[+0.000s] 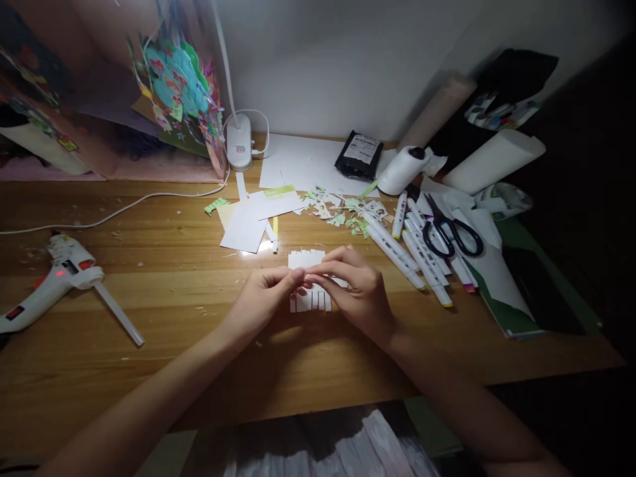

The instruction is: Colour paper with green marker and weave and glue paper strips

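My left hand [263,296] and my right hand [358,295] meet at the fingertips over the middle of the wooden table. The thumb and fingers of each are pinched together. Whatever lies between them is too small or too hidden to make out. Beneath the fingers is a piece of white paper [312,301] with slits cut along its near and far edges, partly covered by my hands. White paper sheets [243,224] overlap just beyond, to the left.
A white glue gun [67,275] with a red light lies at the left. Green and white paper scraps [338,207] are scattered beyond my hands. Several markers [395,250] and black-handled scissors [464,237] lie at the right. A white lamp base [239,146] stands at the back.
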A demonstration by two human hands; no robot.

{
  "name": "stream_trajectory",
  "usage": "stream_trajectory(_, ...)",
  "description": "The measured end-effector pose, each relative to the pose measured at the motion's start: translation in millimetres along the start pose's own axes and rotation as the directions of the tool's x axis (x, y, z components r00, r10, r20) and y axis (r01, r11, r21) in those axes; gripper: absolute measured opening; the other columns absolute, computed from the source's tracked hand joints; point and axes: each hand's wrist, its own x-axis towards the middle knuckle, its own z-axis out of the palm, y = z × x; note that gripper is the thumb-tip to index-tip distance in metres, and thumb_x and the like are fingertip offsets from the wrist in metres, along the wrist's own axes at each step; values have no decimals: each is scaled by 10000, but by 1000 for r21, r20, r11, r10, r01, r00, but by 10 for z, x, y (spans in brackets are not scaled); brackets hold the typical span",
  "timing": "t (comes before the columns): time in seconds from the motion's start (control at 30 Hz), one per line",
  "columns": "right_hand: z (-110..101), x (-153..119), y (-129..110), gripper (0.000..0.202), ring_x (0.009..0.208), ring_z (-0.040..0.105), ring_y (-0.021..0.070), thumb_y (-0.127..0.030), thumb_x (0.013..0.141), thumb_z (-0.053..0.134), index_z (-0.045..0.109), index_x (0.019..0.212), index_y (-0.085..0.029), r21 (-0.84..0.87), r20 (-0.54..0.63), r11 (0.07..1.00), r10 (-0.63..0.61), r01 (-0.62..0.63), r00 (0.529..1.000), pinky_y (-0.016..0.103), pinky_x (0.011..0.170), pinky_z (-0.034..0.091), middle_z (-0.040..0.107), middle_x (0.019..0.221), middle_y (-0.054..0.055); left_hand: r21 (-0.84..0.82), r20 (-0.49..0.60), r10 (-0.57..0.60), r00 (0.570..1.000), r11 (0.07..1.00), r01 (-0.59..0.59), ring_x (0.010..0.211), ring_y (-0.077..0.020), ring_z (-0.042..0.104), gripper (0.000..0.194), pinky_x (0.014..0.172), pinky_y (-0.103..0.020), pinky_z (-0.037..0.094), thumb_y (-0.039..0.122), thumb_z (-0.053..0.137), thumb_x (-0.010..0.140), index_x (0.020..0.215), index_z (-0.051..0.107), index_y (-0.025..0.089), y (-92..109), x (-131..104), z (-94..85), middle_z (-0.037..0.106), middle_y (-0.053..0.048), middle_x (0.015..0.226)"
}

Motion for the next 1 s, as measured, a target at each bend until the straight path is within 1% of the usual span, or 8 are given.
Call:
stream_trajectory(0.13,-95,34,79,19,741,602,156,-207,776,679,695,777,-217,35,-148,998,48,-43,988,311,712,488,664,763,15,-168,7,-45,999,985,46,795,-160,608,445,738,-259,472,523,534,828,916,715,126,3,25,-20,690,-101,902)
stream_trajectory(0.27,-249,100,231,77,728,655,156,-207,731,719,678,795,-217,292,-281,932,300,-217,911,292,677,535,695,780,4,-216,-287,63,956,968,-129,720,-127,580,357,675,-231,462,437,565,806,904,677,112,4,99,-125,662,-73,873)
stream_trajectory(0.37,-386,198,382,90,782,664,157,-178,756,689,691,838,-213,303,-272,928,301,-216,914,298,726,533,709,839,16,-170,-413,86,907,971,-170,748,-128,577,277,656,-225,458,373,551,794,890,638,128,-3,142,-197,635,-57,903)
stream_trajectory(0.53,-522,380,626,85,782,626,152,-194,787,653,720,835,-216,-8,-208,996,83,-86,975,298,707,491,691,817,23,100,-348,169,922,985,-143,823,-144,566,235,714,-249,441,354,520,808,902,600,154,-42,140,-156,604,-44,952)
stream_trajectory(0.67,-490,489,836,156,559,576,134,-303,688,743,667,678,-167,-105,-220,978,152,-178,964,256,508,436,650,609,6,225,-280,236,930,958,-175,917,-167,549,216,775,-273,430,347,485,847,938,579,175,-80,122,-116,597,-42,972)
stream_trajectory(0.73,-462,553,952,173,530,578,142,-319,709,717,657,690,-158,-162,-199,961,193,-226,961,255,482,430,654,587,12,287,-263,267,927,939,-189,936,-178,544,222,796,-296,428,353,453,870,959,564,182,-87,120,-132,591,-46,983)
stream_trajectory(0.83,-444,660,1109,107,687,659,183,-227,797,610,696,788,-164,-238,-98,948,195,-213,976,287,621,500,725,755,54,371,-247,331,911,901,-227,946,-186,534,196,846,-327,405,339,459,877,954,563,192,-86,114,-161,580,-43,984)
stream_trajectory(1.0,-469,751,1222,359,1019,621,226,-92,765,583,642,1103,-196,-331,35,934,159,-139,987,350,880,472,675,1121,82,585,-82,425,901,753,-302,907,-185,529,156,801,-334,428,290,441,893,946,556,199,-113,76,-128,533,-50,982)
